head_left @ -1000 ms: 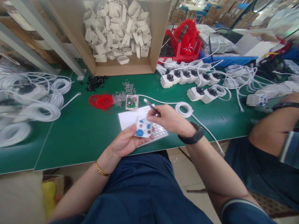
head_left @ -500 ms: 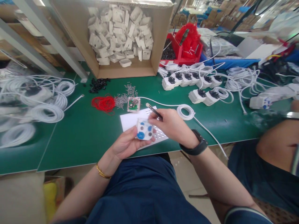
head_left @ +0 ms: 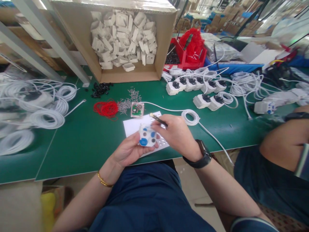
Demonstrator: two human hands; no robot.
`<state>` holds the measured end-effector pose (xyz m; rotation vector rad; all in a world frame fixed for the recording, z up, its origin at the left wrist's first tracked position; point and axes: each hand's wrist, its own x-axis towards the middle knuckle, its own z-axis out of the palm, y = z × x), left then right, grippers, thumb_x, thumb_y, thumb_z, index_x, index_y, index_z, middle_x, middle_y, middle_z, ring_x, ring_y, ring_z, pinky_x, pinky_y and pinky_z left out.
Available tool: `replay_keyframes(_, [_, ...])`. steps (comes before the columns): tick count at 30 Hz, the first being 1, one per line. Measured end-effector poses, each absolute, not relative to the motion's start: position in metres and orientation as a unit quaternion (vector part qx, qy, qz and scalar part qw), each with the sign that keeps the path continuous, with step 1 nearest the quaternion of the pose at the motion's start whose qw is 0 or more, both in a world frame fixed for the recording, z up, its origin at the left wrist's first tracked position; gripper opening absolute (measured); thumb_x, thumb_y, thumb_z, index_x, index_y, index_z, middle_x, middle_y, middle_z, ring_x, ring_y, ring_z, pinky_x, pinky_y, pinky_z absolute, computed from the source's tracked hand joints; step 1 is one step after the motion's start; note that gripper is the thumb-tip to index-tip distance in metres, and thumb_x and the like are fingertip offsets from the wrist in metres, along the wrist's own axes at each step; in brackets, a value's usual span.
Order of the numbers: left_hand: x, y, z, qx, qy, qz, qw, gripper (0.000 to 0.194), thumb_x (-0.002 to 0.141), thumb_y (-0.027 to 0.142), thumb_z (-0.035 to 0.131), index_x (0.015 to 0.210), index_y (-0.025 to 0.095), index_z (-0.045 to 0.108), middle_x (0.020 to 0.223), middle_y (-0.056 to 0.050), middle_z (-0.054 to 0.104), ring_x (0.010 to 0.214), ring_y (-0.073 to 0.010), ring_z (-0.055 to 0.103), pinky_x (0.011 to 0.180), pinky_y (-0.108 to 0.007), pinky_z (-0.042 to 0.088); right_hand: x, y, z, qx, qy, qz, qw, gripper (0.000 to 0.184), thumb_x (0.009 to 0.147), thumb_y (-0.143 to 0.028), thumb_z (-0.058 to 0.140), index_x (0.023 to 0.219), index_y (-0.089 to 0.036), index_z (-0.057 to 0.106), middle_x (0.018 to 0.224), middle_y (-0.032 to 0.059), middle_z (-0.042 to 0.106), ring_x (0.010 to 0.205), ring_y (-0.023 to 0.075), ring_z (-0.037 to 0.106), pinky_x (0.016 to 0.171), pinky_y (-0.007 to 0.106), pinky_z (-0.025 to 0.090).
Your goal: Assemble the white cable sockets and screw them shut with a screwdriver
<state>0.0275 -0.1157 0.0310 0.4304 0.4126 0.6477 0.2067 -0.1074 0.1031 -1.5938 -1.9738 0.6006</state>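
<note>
My left hand (head_left: 127, 149) is closed around a small white square part (head_left: 147, 137) with blue and dark round spots on its face, held just above the near table edge. My right hand (head_left: 177, 134), with a black watch at the wrist, pinches black tweezers (head_left: 158, 119) whose tip points at the part. Under both hands lies a white sheet (head_left: 134, 125) dotted with small round pieces. Beyond the sheet sits a clear square part (head_left: 137, 109) with a green inside, joined to a white cable (head_left: 190, 116).
An open cardboard box (head_left: 130, 72) of white plastic pieces stands at the back. Red thread (head_left: 105, 108), small metal pins (head_left: 125, 103) and black bits (head_left: 100, 89) lie on the green table (head_left: 79, 141). White cable coils (head_left: 43, 109) fill the left; white units (head_left: 193, 83) right. Another person's arm (head_left: 285, 137) is at right.
Both hands have shifted slightly toward me with the white part and tweezers; the tweezers' tip has come closer to the part. The view has swayed a little.
</note>
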Motion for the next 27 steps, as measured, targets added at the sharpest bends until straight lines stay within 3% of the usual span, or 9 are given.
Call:
replay_keyframes(13, [0.027,-0.1158,0.0317,0.195,0.204,0.32,0.904,0.04,0.082,0.032,0.063,0.116,0.013,0.054,0.111,-0.011,0.064,0.095,-0.0256,0.065,0.081,-0.028,0.054,0.2048,-0.1065,0.0983,-0.59,-0.728,0.213,0.277,0.007,0.077,-0.015,0.06,0.073,-0.017,0.066,0.073,0.0021,0.068,0.066,0.0134,0.06,0.062,0.024,0.039])
replay_keyframes(27, [0.0268,-0.1161,0.0311,0.227,0.204,0.318,0.898,0.042,0.085,0.032,0.059,0.121,0.013,0.049,0.116,-0.013,0.06,0.096,-0.0244,0.065,0.082,-0.031,0.053,0.2032,-0.1097,0.0983,-0.586,-0.738,0.19,0.275,0.008,0.079,-0.014,0.06,0.072,-0.016,0.062,0.072,0.0012,0.063,0.067,0.0129,0.057,0.063,0.024,0.038])
